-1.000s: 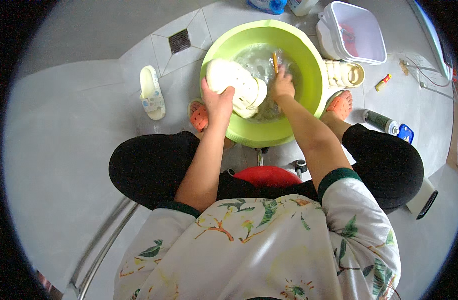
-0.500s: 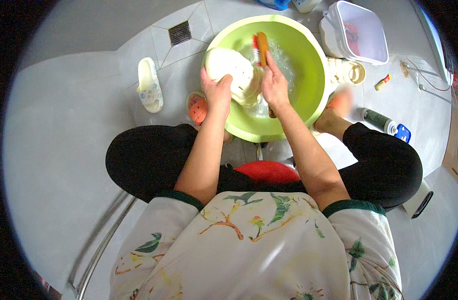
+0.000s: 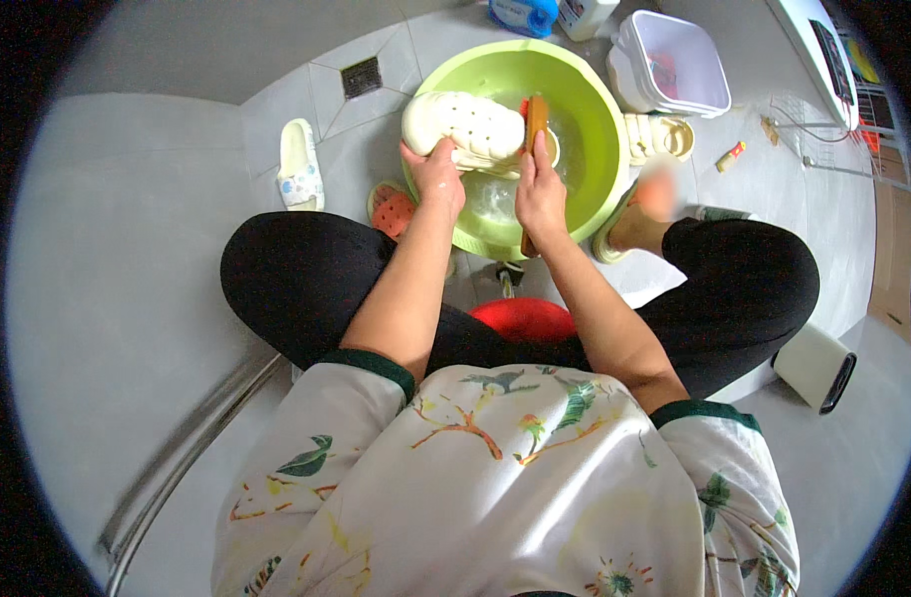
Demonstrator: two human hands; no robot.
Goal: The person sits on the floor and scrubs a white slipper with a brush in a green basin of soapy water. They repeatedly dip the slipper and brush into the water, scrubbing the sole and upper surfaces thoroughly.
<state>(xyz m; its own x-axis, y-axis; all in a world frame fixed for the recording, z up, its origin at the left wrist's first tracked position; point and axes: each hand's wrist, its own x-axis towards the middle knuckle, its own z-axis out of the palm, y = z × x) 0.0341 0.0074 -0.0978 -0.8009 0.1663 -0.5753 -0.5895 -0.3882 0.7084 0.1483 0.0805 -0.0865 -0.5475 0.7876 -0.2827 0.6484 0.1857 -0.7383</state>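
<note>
Though near the basin rim (image 3: 614,144), left grip (image 3: 437,181) firm on clog (image 3: 465,121), right grip (image 3: 542,202) on brush (image 3: 538,117), open room rightward

Basin (image 3: 602,149) is looking like smooth plastic from where I'm standing, clog (image 3: 460,121) is showing a matt, foamy surface, brush (image 3: 537,117) is passing for smooth wood. Shirt (image 3: 535,488) is shining like satin, trousers (image 3: 296,259) are reading as dull cloth, rail (image 3: 167,488) is gleaming like metal.
</note>
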